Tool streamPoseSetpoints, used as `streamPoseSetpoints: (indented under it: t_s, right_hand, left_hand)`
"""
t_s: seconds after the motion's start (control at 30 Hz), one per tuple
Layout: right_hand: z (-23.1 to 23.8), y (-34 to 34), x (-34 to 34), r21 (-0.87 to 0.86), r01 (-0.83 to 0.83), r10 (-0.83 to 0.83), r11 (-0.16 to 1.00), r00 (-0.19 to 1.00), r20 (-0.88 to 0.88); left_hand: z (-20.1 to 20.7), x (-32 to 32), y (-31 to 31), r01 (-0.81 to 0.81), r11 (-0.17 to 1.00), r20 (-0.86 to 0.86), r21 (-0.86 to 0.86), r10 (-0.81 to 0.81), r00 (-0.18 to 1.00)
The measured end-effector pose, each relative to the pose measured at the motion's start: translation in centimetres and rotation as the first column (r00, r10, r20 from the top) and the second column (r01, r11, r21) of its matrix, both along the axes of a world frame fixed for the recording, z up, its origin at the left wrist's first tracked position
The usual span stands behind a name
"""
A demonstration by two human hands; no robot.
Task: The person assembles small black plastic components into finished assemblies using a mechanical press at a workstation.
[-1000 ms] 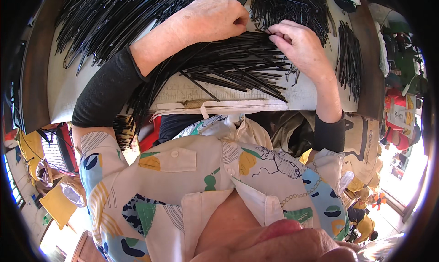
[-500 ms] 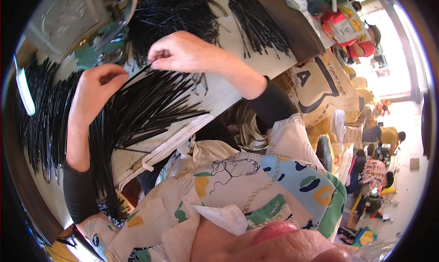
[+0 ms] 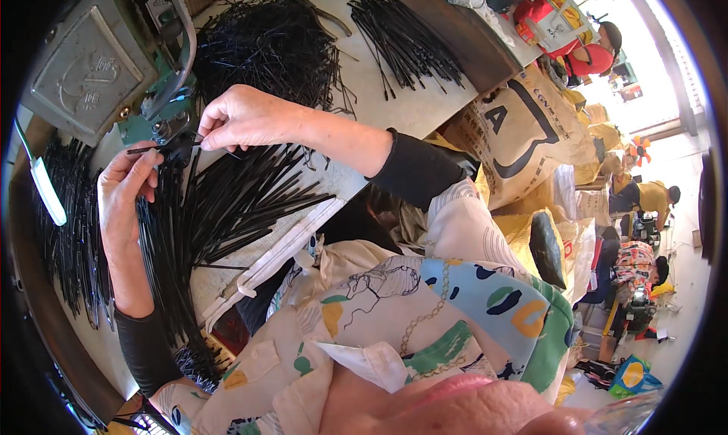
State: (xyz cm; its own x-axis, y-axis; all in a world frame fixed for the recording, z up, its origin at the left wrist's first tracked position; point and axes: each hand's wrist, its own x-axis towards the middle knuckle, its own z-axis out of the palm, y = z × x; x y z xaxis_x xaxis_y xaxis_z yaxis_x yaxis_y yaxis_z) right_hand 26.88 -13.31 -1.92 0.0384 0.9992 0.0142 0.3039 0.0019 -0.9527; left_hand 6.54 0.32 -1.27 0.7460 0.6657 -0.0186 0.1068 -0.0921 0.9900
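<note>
Daylight is flooding in from the upper right of the frame, where the bright opening is blowing out to near white. The tabletop is sitting evenly lit, with soft shadows falling under the right hand and the left hand. A black fisheye rim is ringing the picture, and straight edges are bending toward it. The skin at the lower edge is blurring out of focus. The black strands in mid-frame are staying sharp.
</note>
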Motion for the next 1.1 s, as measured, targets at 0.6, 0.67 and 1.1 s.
streamPoseSetpoints:
  t_s: [0.6,0.67,1.1]
  right_hand:
    - [0.1,0.1,-3.2,-0.042,-0.016,0.008,0.999,0.984,-0.179]
    - [-0.1,0.4,-2.7,-0.023,0.000,-0.005,1.000,0.978,-0.210]
    - [0.7,0.9,-2.4,-0.048,0.069,-0.076,0.996,0.981,-0.177]
  left_hand:
    - [-0.2,0.4,-0.7,-0.214,0.955,0.169,-0.206,0.250,0.953]
    - [-0.1,-0.1,-0.3,-0.103,0.973,0.140,-0.205,0.134,0.981]
    - [0.0,0.0,-1.5,0.053,0.984,0.084,-0.170,-0.039,0.996]
